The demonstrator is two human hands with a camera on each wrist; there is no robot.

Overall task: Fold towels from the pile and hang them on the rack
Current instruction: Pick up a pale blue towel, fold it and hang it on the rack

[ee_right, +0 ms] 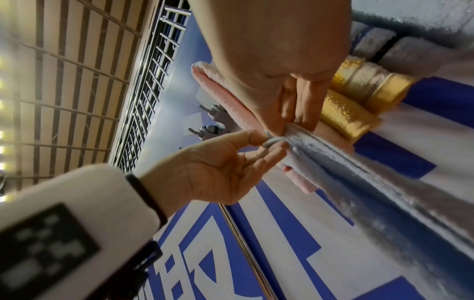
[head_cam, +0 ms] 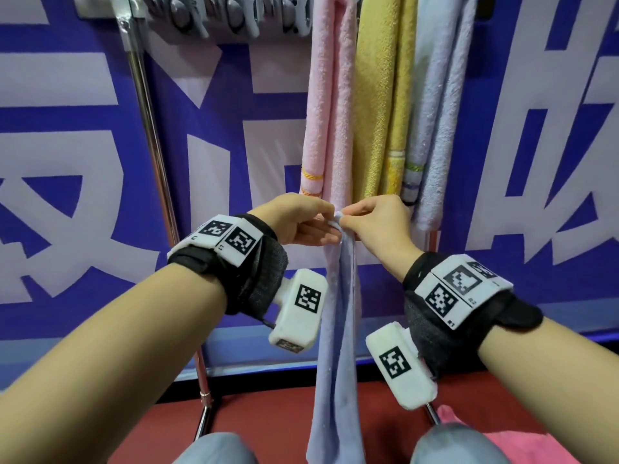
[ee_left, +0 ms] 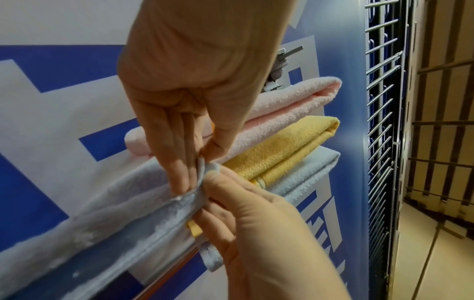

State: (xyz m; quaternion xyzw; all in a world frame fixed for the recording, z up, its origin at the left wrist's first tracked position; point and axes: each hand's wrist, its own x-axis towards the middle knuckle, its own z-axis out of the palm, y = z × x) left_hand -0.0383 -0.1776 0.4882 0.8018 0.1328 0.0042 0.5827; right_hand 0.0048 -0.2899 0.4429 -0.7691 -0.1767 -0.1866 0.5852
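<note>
A light blue towel (head_cam: pixel 338 329) hangs folded lengthwise in front of the rack, its lower end between my knees. My left hand (head_cam: pixel 330 227) and my right hand (head_cam: pixel 348 222) meet at its top edge and both pinch it between thumb and fingers. The left wrist view shows my left hand (ee_left: pixel 196 172) pinching the bunched edge of the towel (ee_left: pixel 128 213), with the right hand (ee_left: pixel 218 182) gripping just below. In the right wrist view my right hand (ee_right: pixel 287 125) pinches the towel (ee_right: pixel 359 182) next to the left hand (ee_right: pixel 269 144).
On the rack hang a pink towel (head_cam: pixel 321 95), a yellow towel (head_cam: pixel 378 95) and a pale blue towel (head_cam: pixel 442 95). Grey clips (head_cam: pixel 234 15) line the top bar. The rack's chrome pole (head_cam: pixel 150 145) slants at left. A pink towel (head_cam: pixel 522 447) lies on the red floor, bottom right.
</note>
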